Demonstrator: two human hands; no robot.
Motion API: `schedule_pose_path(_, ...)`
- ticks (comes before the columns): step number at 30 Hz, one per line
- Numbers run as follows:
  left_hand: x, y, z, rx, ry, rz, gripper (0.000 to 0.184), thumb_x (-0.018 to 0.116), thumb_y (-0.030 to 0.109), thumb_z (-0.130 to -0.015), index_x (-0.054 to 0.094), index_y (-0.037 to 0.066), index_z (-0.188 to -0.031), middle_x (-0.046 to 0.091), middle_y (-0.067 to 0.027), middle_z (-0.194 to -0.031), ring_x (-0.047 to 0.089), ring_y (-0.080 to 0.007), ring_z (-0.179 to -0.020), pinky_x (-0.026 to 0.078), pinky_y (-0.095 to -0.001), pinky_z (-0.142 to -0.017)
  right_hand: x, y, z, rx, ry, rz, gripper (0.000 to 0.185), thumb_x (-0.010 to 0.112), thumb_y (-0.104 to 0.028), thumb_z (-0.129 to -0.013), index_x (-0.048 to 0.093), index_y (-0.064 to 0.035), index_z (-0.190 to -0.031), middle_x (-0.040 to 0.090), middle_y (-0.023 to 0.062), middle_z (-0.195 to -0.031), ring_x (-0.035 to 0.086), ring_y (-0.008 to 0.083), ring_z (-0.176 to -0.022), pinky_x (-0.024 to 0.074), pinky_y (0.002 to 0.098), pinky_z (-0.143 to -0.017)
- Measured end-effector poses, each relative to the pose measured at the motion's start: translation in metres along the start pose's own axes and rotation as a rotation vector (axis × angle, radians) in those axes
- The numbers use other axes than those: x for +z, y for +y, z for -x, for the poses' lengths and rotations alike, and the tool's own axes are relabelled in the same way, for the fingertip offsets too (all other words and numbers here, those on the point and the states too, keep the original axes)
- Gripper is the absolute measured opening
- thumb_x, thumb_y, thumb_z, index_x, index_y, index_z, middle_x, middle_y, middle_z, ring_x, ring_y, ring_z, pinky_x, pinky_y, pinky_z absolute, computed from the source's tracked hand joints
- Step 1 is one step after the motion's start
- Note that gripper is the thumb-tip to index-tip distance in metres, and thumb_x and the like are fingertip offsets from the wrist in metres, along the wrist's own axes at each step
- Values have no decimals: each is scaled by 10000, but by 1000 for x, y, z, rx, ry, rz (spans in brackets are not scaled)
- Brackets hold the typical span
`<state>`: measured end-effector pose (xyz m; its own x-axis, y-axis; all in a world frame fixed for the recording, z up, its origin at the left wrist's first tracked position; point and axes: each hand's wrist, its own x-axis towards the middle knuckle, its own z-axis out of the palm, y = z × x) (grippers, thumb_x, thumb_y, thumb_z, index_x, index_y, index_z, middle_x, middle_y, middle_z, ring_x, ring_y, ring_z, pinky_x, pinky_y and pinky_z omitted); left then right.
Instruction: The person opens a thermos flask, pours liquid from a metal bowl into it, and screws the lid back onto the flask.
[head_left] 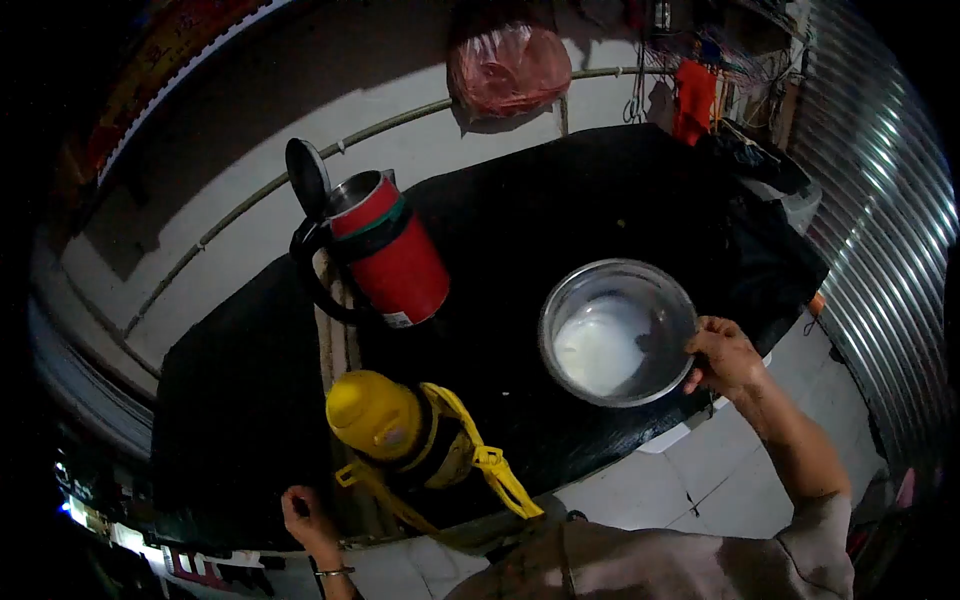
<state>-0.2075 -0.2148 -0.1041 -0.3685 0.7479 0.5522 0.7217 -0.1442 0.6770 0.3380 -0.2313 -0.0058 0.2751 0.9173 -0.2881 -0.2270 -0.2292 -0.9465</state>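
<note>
My right hand (725, 357) grips the right rim of a metal bowl (672, 290), thumb over the edge. White liquid (600, 345) covers the bottom of the bowl, which appears slightly tilted. My left hand (308, 520) is low at the left, over the near edge of the black tabletop, with its fingers curled in. What it holds, if anything, is hidden. Closest to it is a yellow bottle (375, 415) with a yellow strap (490, 462). Behind the bottle stands a red electric kettle (400, 265), its black lid (307, 177) raised.
The black-covered table (530, 210) runs back to a wall with a pipe (400, 117). A pinkish plastic bag (510, 70) hangs there. Dark bags (765, 215) lie at the right end, beside a corrugated metal shutter (880, 220). A wooden strip (335, 340) passes beside the kettle.
</note>
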Motion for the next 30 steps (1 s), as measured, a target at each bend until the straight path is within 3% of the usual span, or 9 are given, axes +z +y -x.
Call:
schedule_pose_path(4, -4, 8, 1, -80, -39, -28, 100, 539, 87, -874, 510, -8, -861, 521, -55, -797, 474, -156, -740, 410, -282, -703, -9, 0, -12, -10, 27, -26, 83, 523, -19, -756, 512, 33, -819, 569, 121, -661, 539, 185, -408, 538, 326, -432)
schedule_pose_path(6, -3, 11, 2, -6, -33, -36, 154, 525, 143, -892, 511, -9, -871, 538, -68, -823, 488, -168, -769, 407, -292, -730, -5, 7, -15, 1, -69, -26, 77, 531, -21, -752, 509, 28, -807, 568, 119, -644, 539, 188, -406, 541, 331, -432)
schedule_pose_path(12, -4, 12, 1, -80, -61, -97, 131, 522, 120, -884, 516, -10, -893, 542, -82, -832, 500, -172, -777, 413, -301, -744, -39, -1, -5, -22, -67, -127, 54, 550, -13, -735, 503, 6, -750, 564, 111, -622, 534, 200, -384, 533, 339, -414)
schedule_pose_path(16, -3, 1, 2, 21, -27, -117, 119, 509, 105, -885, 520, -12, -900, 549, -87, -839, 505, -174, -776, 413, -301, -748, -31, -5, 10, 21, -25, -73, 41, 547, -3, -735, 513, 3, -757, 578, 105, -634, 539, 178, -391, 536, 323, -420)
schedule_pose_path(25, -8, -11, 4, -10, 13, 80, 112, 556, 115, -876, 545, 5, -896, 519, -28, -803, 491, -122, -743, 421, -275, -695, -21, -22, 88, -166, -24, 202, 108, 533, -38, -740, 550, 31, -821, 581, 82, -625, 547, 147, -393, 513, 263, -404)
schedule_pose_path(28, -25, 6, 36, -85, 68, 85, 75, 546, 80, -873, 545, 5, -878, 546, -54, -800, 503, -147, -730, 430, -254, -673, -6, -29, 127, -186, -53, 263, 113, 534, -35, -732, 556, 34, -818, 583, 79, -624, 553, 147, -404, 505, 251, -399)
schedule_pose_path(29, -32, -7, 51, 93, 122, 163, 70, 552, 85, -871, 563, 16, -879, 567, -53, -803, 522, -146, -725, 442, -259, -667, -1, -29, 138, -174, -65, 289, 114, 537, -31, -728, 561, 37, -816, 586, 80, -628, 558, 147, -414, 501, 246, -397)
schedule_pose_path(30, -48, -18, 74, 78, 140, 150, 70, 552, 85, -871, 563, 16, -879, 567, -53, -803, 522, -146, -725, 442, -259, -667, 4, -25, 146, -173, -90, 300, 114, 537, -31, -728, 561, 37, -816, 586, 80, -628, 558, 147, -414, 501, 246, -397)
